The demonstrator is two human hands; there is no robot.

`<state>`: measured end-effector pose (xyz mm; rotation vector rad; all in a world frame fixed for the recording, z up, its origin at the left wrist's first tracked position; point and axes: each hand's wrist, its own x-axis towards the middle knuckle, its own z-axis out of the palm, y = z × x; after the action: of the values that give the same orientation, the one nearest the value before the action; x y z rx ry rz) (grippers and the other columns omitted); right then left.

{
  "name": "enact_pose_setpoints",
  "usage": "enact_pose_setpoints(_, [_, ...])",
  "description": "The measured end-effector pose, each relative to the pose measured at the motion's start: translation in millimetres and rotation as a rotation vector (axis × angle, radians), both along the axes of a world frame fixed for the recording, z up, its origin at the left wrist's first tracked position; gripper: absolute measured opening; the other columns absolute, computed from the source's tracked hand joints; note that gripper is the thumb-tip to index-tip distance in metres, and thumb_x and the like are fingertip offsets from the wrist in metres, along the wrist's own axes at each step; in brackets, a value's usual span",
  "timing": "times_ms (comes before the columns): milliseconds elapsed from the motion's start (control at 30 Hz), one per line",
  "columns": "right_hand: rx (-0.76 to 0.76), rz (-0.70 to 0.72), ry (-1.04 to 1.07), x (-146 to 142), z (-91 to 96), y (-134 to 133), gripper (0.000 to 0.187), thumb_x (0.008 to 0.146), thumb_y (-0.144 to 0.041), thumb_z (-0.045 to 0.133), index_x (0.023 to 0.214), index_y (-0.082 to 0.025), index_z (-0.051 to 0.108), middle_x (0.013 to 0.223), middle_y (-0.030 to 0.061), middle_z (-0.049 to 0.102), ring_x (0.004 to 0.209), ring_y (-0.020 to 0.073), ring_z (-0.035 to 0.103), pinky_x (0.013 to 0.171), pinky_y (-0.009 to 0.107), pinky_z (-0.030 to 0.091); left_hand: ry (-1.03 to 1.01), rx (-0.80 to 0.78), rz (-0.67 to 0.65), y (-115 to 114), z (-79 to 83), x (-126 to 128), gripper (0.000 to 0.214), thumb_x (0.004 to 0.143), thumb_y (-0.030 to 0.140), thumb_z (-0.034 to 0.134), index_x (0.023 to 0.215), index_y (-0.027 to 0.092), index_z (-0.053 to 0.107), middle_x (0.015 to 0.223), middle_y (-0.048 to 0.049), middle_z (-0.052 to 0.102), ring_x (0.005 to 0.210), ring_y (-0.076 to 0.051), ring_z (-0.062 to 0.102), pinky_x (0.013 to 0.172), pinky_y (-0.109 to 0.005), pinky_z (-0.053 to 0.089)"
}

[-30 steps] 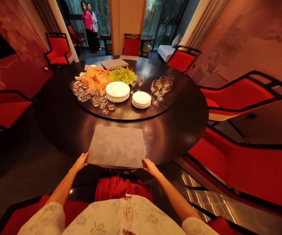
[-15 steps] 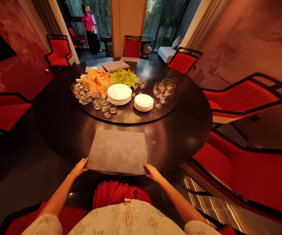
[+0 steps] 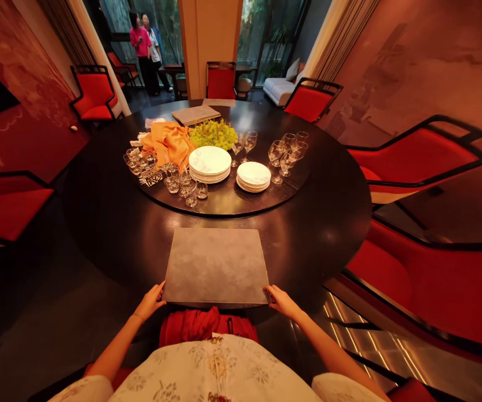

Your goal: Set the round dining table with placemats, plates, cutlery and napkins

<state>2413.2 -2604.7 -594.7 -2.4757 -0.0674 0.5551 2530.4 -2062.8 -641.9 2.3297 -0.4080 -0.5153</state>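
Left hand (image 3: 151, 301) and right hand (image 3: 282, 302): both open, fingers extended, neither closed around anything. Left hand at the near left corner and right hand at the near right corner of a grey, mottled, square placemat (image 3: 216, 267), fingertips touching its edges. Placemat flat on a large round black lacquered table (image 3: 333, 234), close to the near rim, between the two hands. Just below the hands, a bunched red cloth (image 3: 207, 326) against a cream floral-patterned garment (image 3: 216, 373).

Beyond the placemat, a dark round turntable (image 3: 224, 205) on the table, bearing a tall stack of round white plates (image 3: 210, 164), a shorter stack of round white plates (image 3: 253, 177), clear stemmed wine glasses (image 3: 276, 153), short clear tumblers (image 3: 172, 184), a crumpled orange cloth napkin (image 3: 168, 144) and a mound of yellow-green blossoms (image 3: 213, 134). At the far side of the table, a second grey placemat (image 3: 196, 115). Around the table, black-framed red-upholstered chairs (image 3: 412, 159). In the far background, two standing people (image 3: 140, 42) near tall windows.
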Motion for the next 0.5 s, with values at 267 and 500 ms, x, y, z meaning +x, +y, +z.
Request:
enact_pose_setpoints(267, [-0.014,0.003,0.035,2,10.4,8,0.043,0.065,-0.008,0.053,0.106,-0.02,0.05,0.094,0.0038,0.051,0.076,0.0124,0.052,0.071,0.023,0.041,-0.008,-0.028,0.052,4,-6.0,0,0.065,0.067,0.029,0.058,0.129,0.022,0.039,0.081,0.0011,0.047,0.066,-0.012,0.047,0.069,-0.027,0.046])
enact_pose_setpoints(500, [-0.156,-0.012,0.122,15,11.6,5,0.033,0.059,-0.018,0.065,0.087,-0.018,0.049,0.087,0.002,0.055,0.077,0.0151,0.053,0.069,0.024,0.038,0.032,0.009,0.067,-2,6.8,-1,0.066,0.065,0.024,0.06,0.127,0.019,0.04,0.082,-0.0007,0.049,0.068,-0.014,0.048,0.069,-0.029,0.047])
